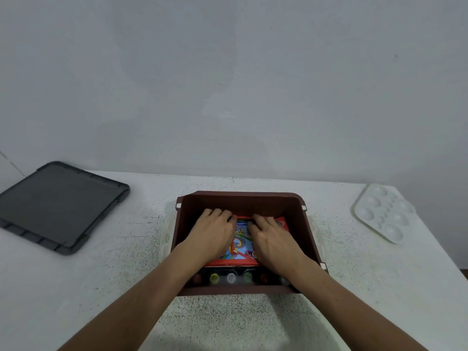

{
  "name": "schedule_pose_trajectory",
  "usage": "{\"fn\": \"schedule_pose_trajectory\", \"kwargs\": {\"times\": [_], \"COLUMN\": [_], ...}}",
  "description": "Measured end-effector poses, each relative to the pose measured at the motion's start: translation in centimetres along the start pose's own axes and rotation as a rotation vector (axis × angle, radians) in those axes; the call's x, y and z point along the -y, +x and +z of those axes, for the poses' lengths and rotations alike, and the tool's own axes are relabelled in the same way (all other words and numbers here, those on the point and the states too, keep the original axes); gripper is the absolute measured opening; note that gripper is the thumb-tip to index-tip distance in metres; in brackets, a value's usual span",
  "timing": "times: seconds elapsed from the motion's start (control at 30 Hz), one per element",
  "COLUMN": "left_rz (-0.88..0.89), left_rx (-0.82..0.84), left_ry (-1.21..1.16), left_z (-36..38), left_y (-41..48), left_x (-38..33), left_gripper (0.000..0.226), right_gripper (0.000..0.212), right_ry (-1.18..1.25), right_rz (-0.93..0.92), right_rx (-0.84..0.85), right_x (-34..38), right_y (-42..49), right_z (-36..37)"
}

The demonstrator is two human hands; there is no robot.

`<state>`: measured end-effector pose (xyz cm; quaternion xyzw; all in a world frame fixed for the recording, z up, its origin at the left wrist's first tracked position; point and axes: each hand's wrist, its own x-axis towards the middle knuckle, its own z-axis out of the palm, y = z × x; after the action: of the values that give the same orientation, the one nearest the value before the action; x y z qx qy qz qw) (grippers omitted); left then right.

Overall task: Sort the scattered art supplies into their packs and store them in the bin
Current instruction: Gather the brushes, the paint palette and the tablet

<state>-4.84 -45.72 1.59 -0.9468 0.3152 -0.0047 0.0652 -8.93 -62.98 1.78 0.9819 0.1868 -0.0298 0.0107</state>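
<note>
Bin (243,200), perhaps plastic, holds glossy rectangular pack (242,249) under left hand (212,234), right hand (274,240).

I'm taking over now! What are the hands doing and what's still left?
Left hand and right hand: both in the brown bin, fingers curled on the red pack.
Paint pots sit along the bin's near wall.
Done: pack and pots in the bin.
Left: white palette on the table, right side; dark lid lies off, on the left.
</note>
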Motion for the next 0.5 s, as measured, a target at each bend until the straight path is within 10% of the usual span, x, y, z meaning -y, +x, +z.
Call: {"fn": "schedule_pose_trajectory", "kwargs": {"times": [0.5], "left_rz": [0.014], "left_rx": [0.034], "left_ry": [-0.147], "left_z": [-2.3], "left_y": [0.7], "left_x": [-0.6], "left_gripper": [0.041], "right_gripper": [0.038], "right_ry": [0.155], "right_rz": [0.090], "right_rx": [-0.054], "right_x": [-1.3], "right_y": [-0.6], "right_z": [-2.2]}}
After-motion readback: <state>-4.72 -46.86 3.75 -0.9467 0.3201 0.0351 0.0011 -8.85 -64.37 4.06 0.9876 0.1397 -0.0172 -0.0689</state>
